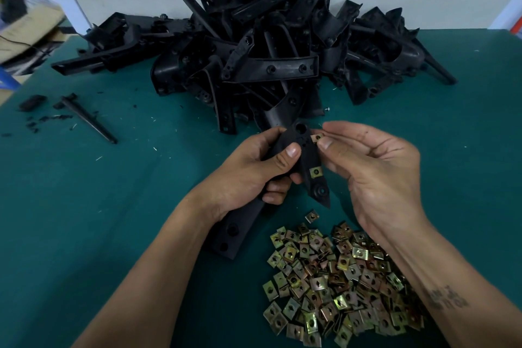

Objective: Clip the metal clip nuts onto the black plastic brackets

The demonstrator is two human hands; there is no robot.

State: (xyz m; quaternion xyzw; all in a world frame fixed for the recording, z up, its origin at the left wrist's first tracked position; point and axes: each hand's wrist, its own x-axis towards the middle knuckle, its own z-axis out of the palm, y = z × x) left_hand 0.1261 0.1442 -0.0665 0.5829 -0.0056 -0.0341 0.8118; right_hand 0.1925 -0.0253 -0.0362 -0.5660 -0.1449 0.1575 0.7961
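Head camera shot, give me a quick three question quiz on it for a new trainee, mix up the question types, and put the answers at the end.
1. True or false: the bracket in the left hand already carries one fitted clip nut.
2. Which hand pinches the loose clip nut at the bracket's upper edge? A) left B) right C) neither
3. Fill in: the heap of spare clip nuts lies on the green mat under the ______ forearm.

Key: 1 true; 2 B, the right hand pinches it between thumb and fingers; 3 right.
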